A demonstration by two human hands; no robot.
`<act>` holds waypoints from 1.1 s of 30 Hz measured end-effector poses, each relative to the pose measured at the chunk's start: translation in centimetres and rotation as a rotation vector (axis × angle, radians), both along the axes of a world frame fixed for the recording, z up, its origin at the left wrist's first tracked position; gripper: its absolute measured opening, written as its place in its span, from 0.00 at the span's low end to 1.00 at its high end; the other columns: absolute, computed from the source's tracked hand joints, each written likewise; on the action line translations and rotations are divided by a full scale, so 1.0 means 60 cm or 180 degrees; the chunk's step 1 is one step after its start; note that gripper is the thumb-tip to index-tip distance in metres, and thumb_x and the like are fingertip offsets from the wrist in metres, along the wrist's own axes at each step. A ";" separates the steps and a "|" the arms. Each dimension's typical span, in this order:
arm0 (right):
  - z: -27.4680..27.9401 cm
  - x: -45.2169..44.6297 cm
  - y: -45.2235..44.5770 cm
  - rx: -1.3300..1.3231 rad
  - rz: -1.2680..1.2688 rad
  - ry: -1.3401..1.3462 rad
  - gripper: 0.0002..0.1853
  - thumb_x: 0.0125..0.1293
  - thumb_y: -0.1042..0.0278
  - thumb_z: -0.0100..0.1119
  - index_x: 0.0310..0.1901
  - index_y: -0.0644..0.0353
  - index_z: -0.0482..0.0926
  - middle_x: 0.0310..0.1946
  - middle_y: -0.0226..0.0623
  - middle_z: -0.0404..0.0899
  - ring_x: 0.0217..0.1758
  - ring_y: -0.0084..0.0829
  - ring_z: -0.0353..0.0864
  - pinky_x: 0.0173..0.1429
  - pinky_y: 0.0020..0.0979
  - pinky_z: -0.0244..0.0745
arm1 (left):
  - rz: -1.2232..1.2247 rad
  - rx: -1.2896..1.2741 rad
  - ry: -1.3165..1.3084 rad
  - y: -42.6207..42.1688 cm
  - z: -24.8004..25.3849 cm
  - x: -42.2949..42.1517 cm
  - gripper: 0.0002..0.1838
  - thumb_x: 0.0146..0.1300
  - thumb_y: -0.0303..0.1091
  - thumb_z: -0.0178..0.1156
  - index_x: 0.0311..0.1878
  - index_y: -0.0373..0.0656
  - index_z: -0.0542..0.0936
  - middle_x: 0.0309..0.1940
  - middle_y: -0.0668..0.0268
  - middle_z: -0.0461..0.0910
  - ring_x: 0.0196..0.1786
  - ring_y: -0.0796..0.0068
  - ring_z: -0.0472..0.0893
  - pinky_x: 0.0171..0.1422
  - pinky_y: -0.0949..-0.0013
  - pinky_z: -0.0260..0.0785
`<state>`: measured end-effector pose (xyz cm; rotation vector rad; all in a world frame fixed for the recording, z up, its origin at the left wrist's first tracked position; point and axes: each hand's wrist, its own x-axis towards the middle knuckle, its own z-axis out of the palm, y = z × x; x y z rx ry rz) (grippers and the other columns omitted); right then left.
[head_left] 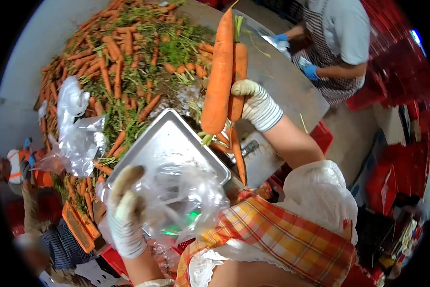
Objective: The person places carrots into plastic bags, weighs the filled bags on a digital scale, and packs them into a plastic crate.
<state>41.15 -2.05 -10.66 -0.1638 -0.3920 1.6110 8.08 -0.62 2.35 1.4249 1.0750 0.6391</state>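
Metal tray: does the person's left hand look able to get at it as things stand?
Probably yes: the tray's upper part is uncovered and the left hand is close to its edge in this view, though the clear plastic bag covers much of the lower part.

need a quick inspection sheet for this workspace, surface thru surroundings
surface: grey table, soil and leaf scraps on it
job's things: two large carrots, held upright; metal tray; clear plastic bag over the tray's near part
clutter: carrot heap with leafy greens, another plastic bag lying on it
grips: right hand, gloved, holds the carrots; left hand, gloved, at the clear bag, hold unclear
cables: nothing seen
surroundings: co-worker wearing blue gloves; red crate
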 end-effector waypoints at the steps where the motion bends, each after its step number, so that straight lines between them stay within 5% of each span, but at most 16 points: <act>1: 0.018 -0.025 0.011 -0.0049 0.0012 0.0139 0.28 0.46 0.75 0.60 0.53 0.67 0.70 0.47 0.51 0.77 0.50 0.49 0.78 0.58 0.51 0.70 | -0.0072 -0.0131 0.0041 -0.003 0.000 0.015 0.29 0.57 0.45 0.55 0.60 0.39 0.70 0.52 0.60 0.76 0.38 0.82 0.77 0.21 0.84 0.56; 2: 0.031 -0.048 0.023 -0.0018 0.0006 0.0168 0.29 0.45 0.75 0.61 0.53 0.67 0.70 0.47 0.51 0.76 0.50 0.48 0.77 0.59 0.50 0.70 | -0.0145 -0.0260 0.0084 -0.006 0.000 0.030 0.30 0.56 0.47 0.57 0.60 0.39 0.69 0.51 0.61 0.77 0.38 0.82 0.78 0.22 0.83 0.57; 4: 0.052 -0.091 0.040 -0.0066 0.0004 0.0204 0.29 0.45 0.75 0.61 0.53 0.66 0.69 0.46 0.51 0.77 0.49 0.48 0.78 0.57 0.49 0.72 | -0.0144 -0.0718 -0.0487 -0.004 -0.026 0.041 0.30 0.56 0.42 0.59 0.61 0.38 0.68 0.49 0.62 0.76 0.16 0.91 0.61 0.16 0.84 0.53; 8: 0.086 -0.152 0.056 0.0163 -0.0022 0.0148 0.29 0.43 0.75 0.60 0.53 0.64 0.68 0.43 0.49 0.78 0.47 0.48 0.79 0.55 0.50 0.74 | -0.0390 -0.1108 -0.0767 0.013 -0.041 0.046 0.30 0.54 0.40 0.63 0.59 0.37 0.69 0.39 0.65 0.79 0.22 0.89 0.69 0.25 0.84 0.62; 11: 0.085 -0.170 0.068 -0.0156 0.0291 0.0307 0.27 0.44 0.75 0.59 0.51 0.64 0.69 0.42 0.47 0.77 0.48 0.47 0.77 0.57 0.50 0.71 | 0.0131 -0.0590 -0.0988 0.012 -0.052 0.045 0.23 0.51 0.29 0.66 0.50 0.32 0.74 0.38 0.64 0.79 0.40 0.80 0.77 0.47 0.79 0.70; 15: 0.094 -0.182 0.070 -0.0224 -0.0156 0.0007 0.26 0.45 0.75 0.58 0.51 0.61 0.69 0.43 0.41 0.75 0.50 0.42 0.75 0.61 0.44 0.68 | 0.0565 0.0790 -0.0565 0.017 -0.068 0.038 0.16 0.57 0.23 0.61 0.49 0.34 0.74 0.41 0.63 0.78 0.42 0.79 0.77 0.50 0.75 0.71; 19: 0.102 -0.202 0.065 -0.0437 -0.0508 -0.0067 0.31 0.45 0.71 0.61 0.55 0.60 0.66 0.47 0.40 0.73 0.53 0.40 0.73 0.63 0.43 0.67 | 0.0823 0.1247 -0.0551 0.011 -0.085 0.052 0.15 0.57 0.24 0.62 0.49 0.36 0.74 0.40 0.65 0.78 0.43 0.79 0.77 0.49 0.75 0.71; 23: 0.113 -0.202 0.075 -0.0108 -0.0468 0.0218 0.37 0.41 0.61 0.66 0.56 0.61 0.64 0.48 0.44 0.73 0.53 0.43 0.73 0.62 0.46 0.68 | 0.0747 0.0771 -0.0370 0.031 -0.072 0.055 0.17 0.54 0.28 0.65 0.47 0.37 0.74 0.37 0.68 0.77 0.42 0.80 0.76 0.50 0.74 0.69; 24: 0.133 -0.199 0.077 0.0029 -0.0235 0.0382 0.30 0.44 0.64 0.62 0.52 0.63 0.68 0.44 0.41 0.75 0.50 0.41 0.76 0.61 0.43 0.69 | 0.0637 0.0800 -0.0167 0.038 -0.069 0.048 0.21 0.52 0.31 0.66 0.50 0.37 0.74 0.40 0.67 0.77 0.42 0.80 0.75 0.51 0.74 0.68; 26: 0.173 -0.186 0.079 0.0176 -0.0510 -0.0115 0.28 0.45 0.61 0.61 0.50 0.63 0.69 0.42 0.41 0.76 0.46 0.40 0.78 0.58 0.43 0.71 | 0.0452 0.0743 -0.0770 0.055 -0.057 0.038 0.26 0.52 0.32 0.66 0.55 0.37 0.72 0.44 0.67 0.77 0.41 0.80 0.74 0.49 0.74 0.67; 28: 0.201 -0.177 0.080 0.0126 -0.0862 -0.0209 0.26 0.46 0.60 0.60 0.48 0.62 0.70 0.41 0.41 0.77 0.44 0.39 0.79 0.56 0.42 0.73 | 0.0483 -0.0009 -0.0771 0.055 -0.006 0.001 0.26 0.57 0.30 0.58 0.59 0.36 0.68 0.42 0.67 0.77 0.23 0.89 0.67 0.26 0.83 0.61; 30: 0.229 -0.187 0.076 0.0710 -0.0776 -0.0557 0.33 0.45 0.55 0.63 0.53 0.63 0.67 0.45 0.43 0.75 0.48 0.41 0.77 0.55 0.48 0.73 | 0.0581 -0.0171 -0.1063 0.063 -0.008 -0.031 0.23 0.59 0.28 0.54 0.60 0.36 0.68 0.38 0.70 0.77 0.16 0.91 0.59 0.18 0.85 0.52; 33: 0.236 -0.245 0.054 0.1173 -0.0878 -0.1580 0.41 0.44 0.53 0.67 0.59 0.62 0.63 0.50 0.46 0.72 0.54 0.42 0.73 0.60 0.44 0.68 | 0.0559 -0.0635 -0.1747 0.051 -0.011 -0.058 0.22 0.61 0.25 0.49 0.60 0.36 0.68 0.37 0.71 0.76 0.14 0.91 0.55 0.14 0.85 0.46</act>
